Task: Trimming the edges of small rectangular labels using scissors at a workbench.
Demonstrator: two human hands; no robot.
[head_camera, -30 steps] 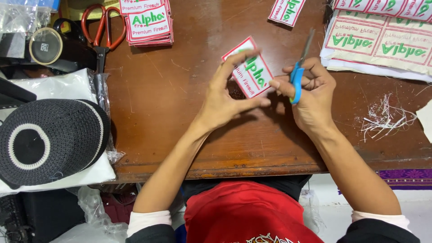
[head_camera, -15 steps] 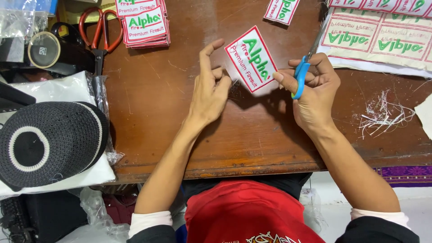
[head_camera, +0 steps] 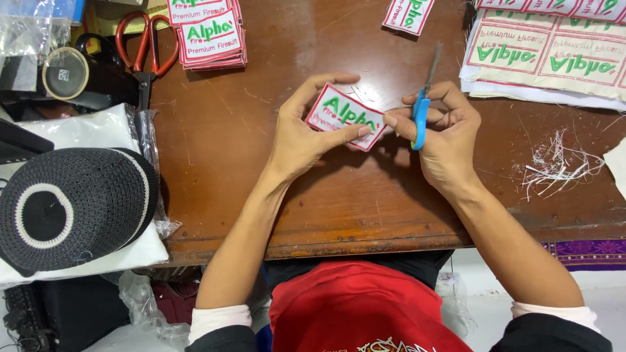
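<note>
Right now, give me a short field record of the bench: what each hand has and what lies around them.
left hand: pinches a red-bordered embroidered patch above the table
right hand: holds blue-handled scissors, blades pointing away; fingertip touches the patch's edge
table: brown wood
patch stack: far left of the hands
red-handled scissors: beside the stack
uncut patch sheet: far right
thread trimmings: right of the right hand
black knitted cap: left edge, on white cloth

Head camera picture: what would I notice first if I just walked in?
Probably the two hands in the middle: the left hand pinches a white patch with red edging and green letters, and the right hand grips blue-handled scissors. Then the black knitted cap at the left, off the brown table.
</note>
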